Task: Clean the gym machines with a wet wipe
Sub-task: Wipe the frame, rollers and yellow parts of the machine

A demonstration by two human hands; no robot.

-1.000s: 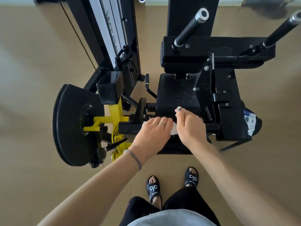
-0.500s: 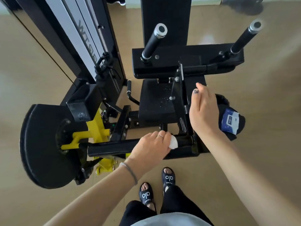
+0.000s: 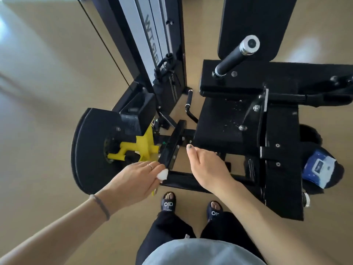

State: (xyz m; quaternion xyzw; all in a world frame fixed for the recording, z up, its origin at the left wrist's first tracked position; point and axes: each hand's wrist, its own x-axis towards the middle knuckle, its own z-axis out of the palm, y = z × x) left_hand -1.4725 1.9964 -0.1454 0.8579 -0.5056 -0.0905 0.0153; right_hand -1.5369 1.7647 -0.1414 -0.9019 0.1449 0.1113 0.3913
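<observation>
Wet wipe (image 3: 162, 174) sits bunched in the left hand (image 3: 133, 183), at the corner of the black frame bar (image 3: 170, 152) of the gym machine (image 3: 248, 131).
Head view: the left arm reaches forward, its fingers curled around the wipe and pressing it on the bar. The right hand (image 3: 208, 169) hovers over the frame, thumb out, fingers loosely curled, holding nothing. A blue wipe pack (image 3: 318, 169) lies to the right.

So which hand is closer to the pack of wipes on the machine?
Right. The right hand hangs over the frame, left of the wipes pack; the left hand, holding the wet wipe, sits farther left again.
</observation>
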